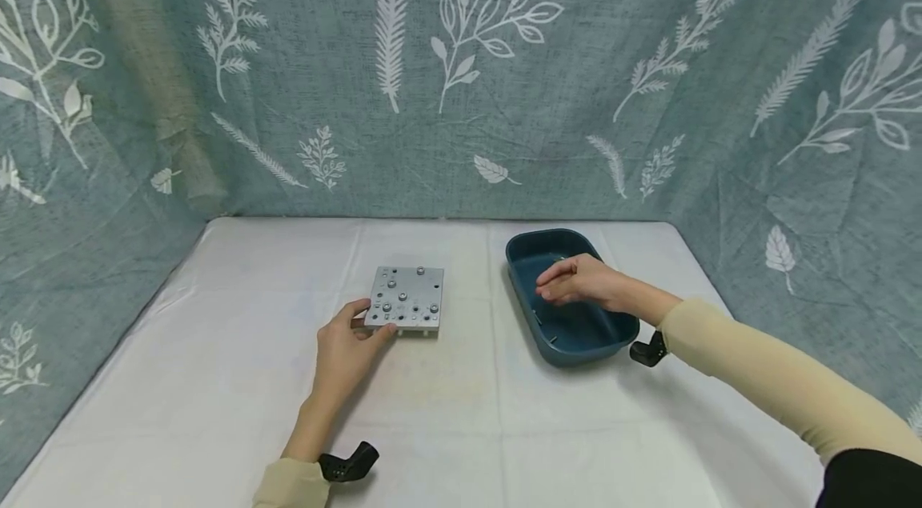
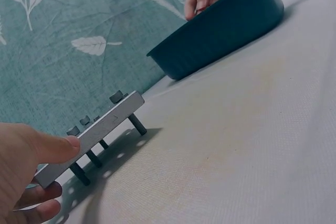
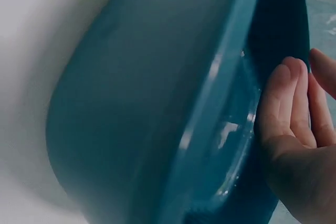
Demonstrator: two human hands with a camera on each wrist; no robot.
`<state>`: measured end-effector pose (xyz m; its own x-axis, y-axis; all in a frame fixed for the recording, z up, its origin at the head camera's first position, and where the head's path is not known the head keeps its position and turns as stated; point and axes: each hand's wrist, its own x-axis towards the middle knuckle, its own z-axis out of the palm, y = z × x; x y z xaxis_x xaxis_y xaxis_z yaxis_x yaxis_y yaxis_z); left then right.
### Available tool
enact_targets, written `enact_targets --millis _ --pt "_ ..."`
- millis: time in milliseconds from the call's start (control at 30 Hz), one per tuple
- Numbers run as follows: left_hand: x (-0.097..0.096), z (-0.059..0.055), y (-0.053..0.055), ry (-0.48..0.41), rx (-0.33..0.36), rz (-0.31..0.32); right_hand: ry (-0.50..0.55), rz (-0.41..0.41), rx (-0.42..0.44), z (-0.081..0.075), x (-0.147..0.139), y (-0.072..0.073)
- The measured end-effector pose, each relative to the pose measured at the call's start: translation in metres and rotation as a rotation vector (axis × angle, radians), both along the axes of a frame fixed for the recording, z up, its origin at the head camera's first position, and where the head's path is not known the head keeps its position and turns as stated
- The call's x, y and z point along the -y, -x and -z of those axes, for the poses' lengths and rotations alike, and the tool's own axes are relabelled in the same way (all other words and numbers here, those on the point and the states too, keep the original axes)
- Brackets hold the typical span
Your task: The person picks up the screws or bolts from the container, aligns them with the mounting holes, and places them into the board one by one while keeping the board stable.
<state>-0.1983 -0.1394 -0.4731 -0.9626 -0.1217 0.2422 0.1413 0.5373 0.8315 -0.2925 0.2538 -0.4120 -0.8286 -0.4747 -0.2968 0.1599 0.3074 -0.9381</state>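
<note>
A silver metal plate [image 1: 414, 281] with several holes and bolts [image 1: 402, 297] is at the middle left of the table. My left hand [image 1: 347, 352] grips its near left corner, thumb on the front edge and fingers at the side and below. In the left wrist view, dark bolt shanks [image 2: 137, 124] stick out under the plate, which is raised above the cloth. My right hand [image 1: 587, 282] hovers over the dark blue bin [image 1: 569, 358], fingers loosely extended. The right wrist view shows the thumb apart from the fingers and nothing held.
Small metal pieces [image 1: 553, 339] lie inside the bin near its left wall. White cloth [image 1: 461, 412] covers the table. A green curtain [image 1: 403, 156] with white leaf prints hangs behind and at both sides. Each wrist carries a black camera mount [image 1: 349, 463].
</note>
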Motion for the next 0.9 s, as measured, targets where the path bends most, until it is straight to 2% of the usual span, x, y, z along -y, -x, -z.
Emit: enact_targets --millis 200,567,900 --pt "0.001 0.001 -0.001 -0.004 -0.01 -0.002 -0.038 0.007 0.019 0.003 0.002 0.007" --pt "0.001 0.0 -0.002 -0.002 0.005 -0.004 -0.126 -0.05 0.042 0.003 0.006 0.015" --pt "0.003 0.003 -0.001 0.011 -0.009 -0.004 -0.143 -0.067 0.027 -0.002 0.016 0.023"
